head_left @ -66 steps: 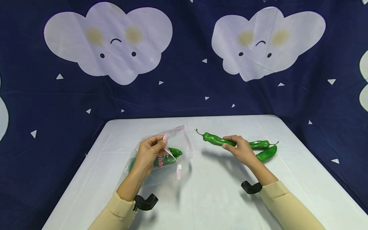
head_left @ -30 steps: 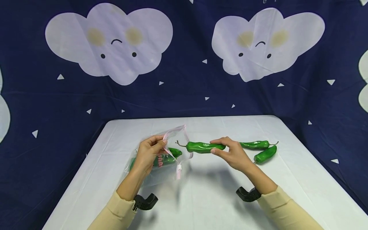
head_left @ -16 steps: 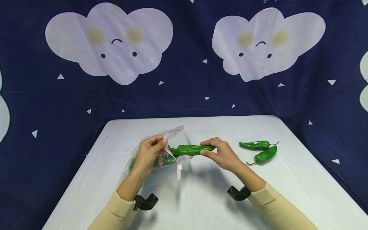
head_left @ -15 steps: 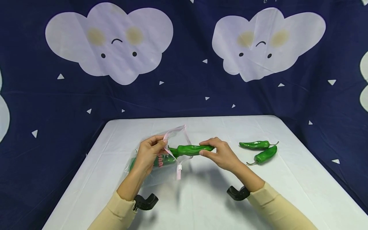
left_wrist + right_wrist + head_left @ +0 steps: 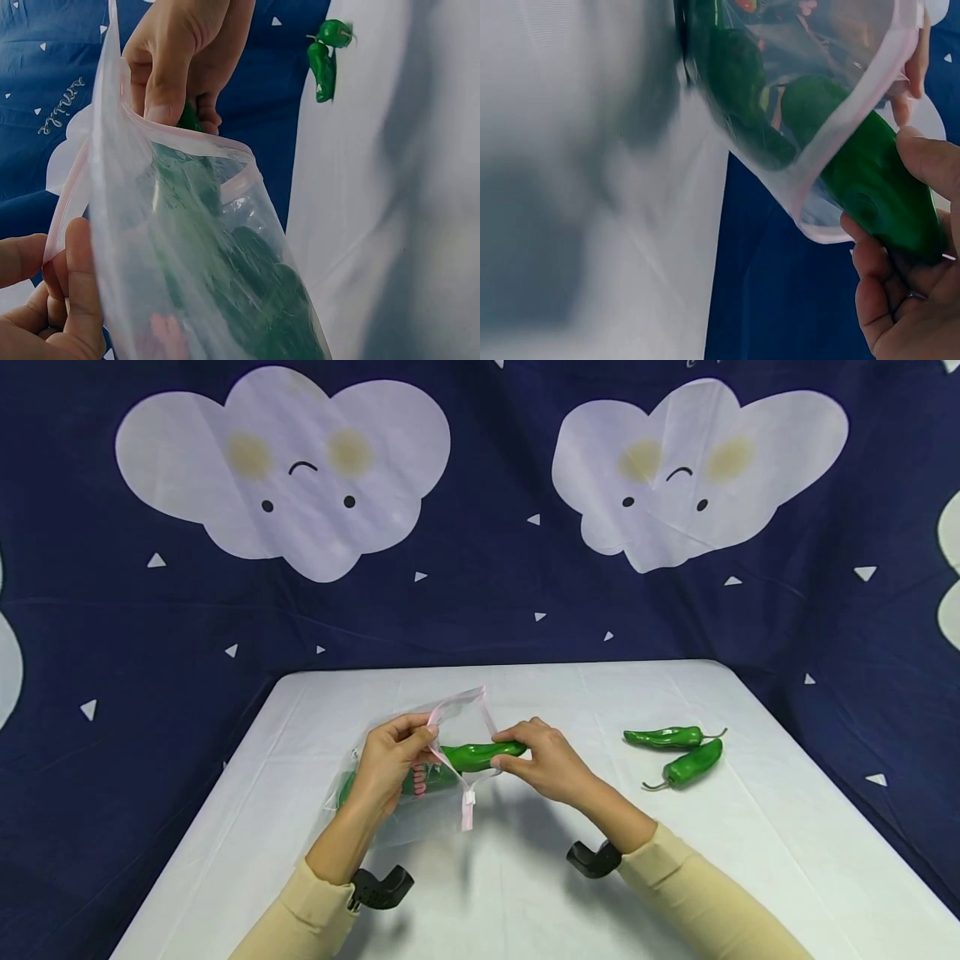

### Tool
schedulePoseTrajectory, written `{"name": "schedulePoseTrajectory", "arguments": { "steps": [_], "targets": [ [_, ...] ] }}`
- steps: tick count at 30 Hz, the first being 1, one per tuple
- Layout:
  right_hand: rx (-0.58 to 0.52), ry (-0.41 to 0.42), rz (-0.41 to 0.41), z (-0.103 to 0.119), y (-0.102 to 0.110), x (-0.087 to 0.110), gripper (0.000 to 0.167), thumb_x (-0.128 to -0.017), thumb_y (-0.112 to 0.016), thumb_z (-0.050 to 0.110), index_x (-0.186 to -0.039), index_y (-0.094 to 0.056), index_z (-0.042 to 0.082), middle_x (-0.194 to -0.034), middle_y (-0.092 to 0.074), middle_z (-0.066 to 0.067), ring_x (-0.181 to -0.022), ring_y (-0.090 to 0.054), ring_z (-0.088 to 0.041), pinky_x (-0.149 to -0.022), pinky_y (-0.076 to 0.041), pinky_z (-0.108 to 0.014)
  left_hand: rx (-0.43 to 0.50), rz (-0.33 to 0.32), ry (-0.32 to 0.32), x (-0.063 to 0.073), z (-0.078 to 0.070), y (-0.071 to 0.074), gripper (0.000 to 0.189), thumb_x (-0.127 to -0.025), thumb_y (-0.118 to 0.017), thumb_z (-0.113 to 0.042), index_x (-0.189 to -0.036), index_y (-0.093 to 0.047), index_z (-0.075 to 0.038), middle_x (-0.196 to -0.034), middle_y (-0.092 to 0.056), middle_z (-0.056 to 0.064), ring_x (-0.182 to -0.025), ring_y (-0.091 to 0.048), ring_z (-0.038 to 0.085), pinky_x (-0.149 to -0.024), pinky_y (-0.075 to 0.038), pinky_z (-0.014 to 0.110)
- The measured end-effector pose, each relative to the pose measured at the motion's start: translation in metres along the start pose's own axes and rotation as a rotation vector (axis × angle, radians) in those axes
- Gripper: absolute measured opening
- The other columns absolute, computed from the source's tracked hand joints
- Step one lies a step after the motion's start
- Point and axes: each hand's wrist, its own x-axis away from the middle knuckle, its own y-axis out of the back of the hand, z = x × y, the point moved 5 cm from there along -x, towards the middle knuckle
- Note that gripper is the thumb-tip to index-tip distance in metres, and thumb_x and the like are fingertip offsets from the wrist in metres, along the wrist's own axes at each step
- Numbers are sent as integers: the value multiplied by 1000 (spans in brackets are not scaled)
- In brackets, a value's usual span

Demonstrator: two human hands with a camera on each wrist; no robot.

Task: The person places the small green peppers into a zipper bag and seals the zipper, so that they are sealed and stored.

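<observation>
A clear zip bag with a pink zip edge hangs over the table, its mouth spread toward the right. My left hand pinches the bag's edge between thumb and fingers. Thumb and fingers of my right hand grip the tip end of a green pepper. That pepper's stem end is inside the bag, while its tip end sticks out of the mouth, as the right wrist view also shows. Other green peppers lie in the bag, seen through the plastic. The pink slider hangs at the mouth's near corner.
Two more green peppers, one straight and one slanted, lie close together at the right of the white table. A dark blue cloth with clouds stands behind the table's back edge.
My right hand has moved left, carrying the pepper from near the two on the table into the bag's mouth, stem first. My left hand and the bag have stayed nearly still.
</observation>
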Motion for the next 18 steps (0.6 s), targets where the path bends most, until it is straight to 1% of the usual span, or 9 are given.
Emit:
{"name": "schedulePoseTrajectory", "arguments": {
  "steps": [5, 9, 13, 16, 18],
  "targets": [
    [40, 14, 9, 4, -9, -7, 33, -80, -74, 29, -108, -70, 12, -96, -69, 1, -78, -49, -10, -64, -41, -20, -3, 4, -2, 1, -1, 0, 28, -91, -57, -2, -115, -57, 12, -80, -60, -3, -63, -60, 9, -60, -57, 20],
    [72, 48, 3, 7, -14, -11, 33, -80, -74, 30, -106, -70, 10, -98, -70, 0, -77, -48, -9, -65, -41, -21, -4, 11, -3, 0, -1, 0, 28, -91, -57, -2, -116, -57, 12, -81, -60, -1, -63, -60, 9, -60, -57, 20],
    [88, 74, 8, 10, -19, -15, 32, -80, -74, 30, -105, -70, 10, -98, -70, -1, -76, -50, -14, -64, -40, -20, 2, 13, -3, 1, -2, 0, 29, -91, -57, -2, -116, -57, 13, -81, -60, 0, -62, -59, 9, -60, -57, 20],
    [110, 90, 7, 11, -24, -18, 32, -80, -74, 31, -104, -70, 11, -96, -70, -1, -76, -50, -15, -64, -40, -20, 0, 13, -4, 2, -2, 0, 29, -91, -57, -2, -116, -56, 13, -80, -59, 0, -62, -59, 9, -60, -57, 20],
    [133, 92, 8, 11, -27, -20, 32, -80, -74, 31, -105, -70, 11, -95, -69, -1, -76, -48, -13, -64, -39, -21, -1, 14, -3, 1, -2, 1, 30, -91, -57, -2, -117, -56, 14, -81, -59, 0, -62, -59, 9, -60, -57, 20]
  ]
}}
